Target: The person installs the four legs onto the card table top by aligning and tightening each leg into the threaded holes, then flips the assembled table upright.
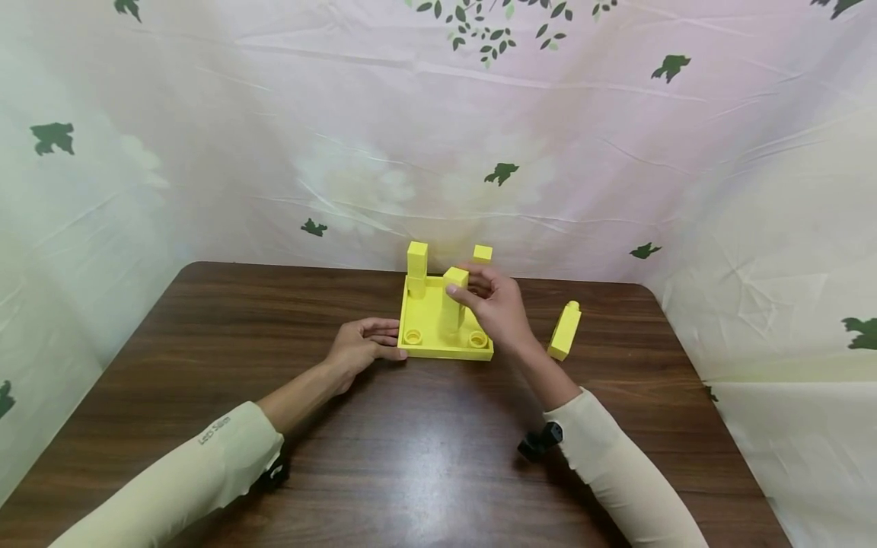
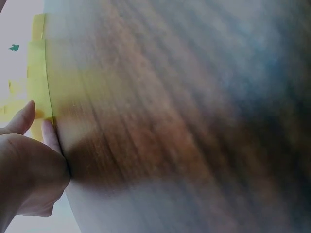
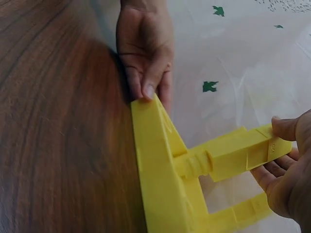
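Note:
A shallow yellow square tray-like base (image 1: pixel 429 310) lies on the table, with round sockets at its two front corners. My left hand (image 1: pixel 361 348) holds its front left corner between thumb and fingers. In my right hand (image 1: pixel 495 303), thumb and fingers pinch the top of an upright yellow square leg (image 1: pixel 452 301). The leg's narrower ridged end (image 3: pixel 194 164) points down at the base, near the front right socket (image 1: pixel 477 339). A second leg (image 1: pixel 417 262) stands at the back left corner. Behind my right hand, another leg's top (image 1: pixel 483 253) shows at the back right, its lower part hidden.
One more yellow leg (image 1: pixel 565 331) lies on the wooden table (image 1: pixel 274 304) to the right of my right hand. A pale cloth with green leaf and bird prints (image 1: pixel 411 152) hangs behind the table and along both sides.

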A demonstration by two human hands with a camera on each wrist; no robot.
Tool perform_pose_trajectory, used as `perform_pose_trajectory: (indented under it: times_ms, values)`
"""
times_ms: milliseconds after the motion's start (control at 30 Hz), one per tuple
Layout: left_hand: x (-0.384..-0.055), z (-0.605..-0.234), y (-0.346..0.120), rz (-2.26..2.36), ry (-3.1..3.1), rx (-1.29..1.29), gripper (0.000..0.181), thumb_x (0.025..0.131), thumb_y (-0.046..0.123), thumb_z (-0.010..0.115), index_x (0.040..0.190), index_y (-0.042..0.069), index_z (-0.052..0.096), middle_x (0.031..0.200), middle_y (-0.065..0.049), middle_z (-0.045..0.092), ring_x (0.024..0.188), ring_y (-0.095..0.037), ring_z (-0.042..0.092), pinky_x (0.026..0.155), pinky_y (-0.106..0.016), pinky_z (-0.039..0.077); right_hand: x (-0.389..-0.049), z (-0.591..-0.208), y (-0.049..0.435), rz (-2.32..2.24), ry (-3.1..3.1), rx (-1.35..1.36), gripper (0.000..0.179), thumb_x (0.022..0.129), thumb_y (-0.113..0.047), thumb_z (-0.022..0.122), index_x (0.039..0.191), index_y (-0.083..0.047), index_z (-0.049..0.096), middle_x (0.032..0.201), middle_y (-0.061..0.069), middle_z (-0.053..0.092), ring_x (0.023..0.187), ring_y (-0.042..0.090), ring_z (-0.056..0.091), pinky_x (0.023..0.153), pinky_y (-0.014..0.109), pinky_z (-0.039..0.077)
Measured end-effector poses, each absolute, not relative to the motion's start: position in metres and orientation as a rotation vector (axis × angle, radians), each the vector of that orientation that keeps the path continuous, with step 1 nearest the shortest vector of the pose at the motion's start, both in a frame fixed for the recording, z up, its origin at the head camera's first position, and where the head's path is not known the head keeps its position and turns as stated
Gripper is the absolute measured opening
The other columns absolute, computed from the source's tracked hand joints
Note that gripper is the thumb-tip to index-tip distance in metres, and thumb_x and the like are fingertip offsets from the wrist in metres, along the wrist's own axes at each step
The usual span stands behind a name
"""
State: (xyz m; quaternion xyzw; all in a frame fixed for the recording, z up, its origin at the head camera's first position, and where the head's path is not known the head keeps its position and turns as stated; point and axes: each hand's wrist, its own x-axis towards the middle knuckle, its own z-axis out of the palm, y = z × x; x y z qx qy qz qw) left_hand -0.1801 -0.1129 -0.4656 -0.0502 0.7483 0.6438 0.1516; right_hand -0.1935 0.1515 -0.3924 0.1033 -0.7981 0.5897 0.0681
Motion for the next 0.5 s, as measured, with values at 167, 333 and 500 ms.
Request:
perform_pose_trajectory:
  times_ms: [167,333,500]
  values:
    - [-0.180,-0.466,-0.113,1.847,2.149,-0.140,0.065,0.083,0.002,0.100,0.143,0.007,0.076,0.142,-0.015,0.078,0.119,-0.022,0.078,0.099,-0.023,0.063,-0.194,-0.399,0.140,1.834,-2.357,0.350,0.044,0.103,-0.015,0.085,0.145,-0.007,0.074,0.134,0.020,0.082,0.126,0.035,0.078,0.113,0.046,0.065]
    - [-0.179,-0.466,-0.114,1.845,2.156,-0.133,0.065,0.083,0.003,0.100,0.144,0.007,0.076,0.142,-0.015,0.078,0.121,-0.023,0.078,0.100,-0.024,0.063,-0.195,-0.402,0.128,1.904,-2.306,0.380,0.043,0.102,-0.010,0.085,0.144,-0.006,0.075,0.138,0.020,0.080,0.125,0.033,0.078,0.109,0.036,0.066]
    - [-0.178,-0.465,-0.114,1.846,2.157,-0.121,0.065,0.083,0.004,0.100,0.144,0.007,0.075,0.143,-0.015,0.078,0.122,-0.023,0.078,0.101,-0.025,0.064,-0.194,-0.403,0.118,1.939,-2.272,0.419,0.044,0.101,-0.007,0.085,0.144,-0.003,0.074,0.138,0.021,0.080,0.125,0.035,0.078,0.107,0.032,0.066]
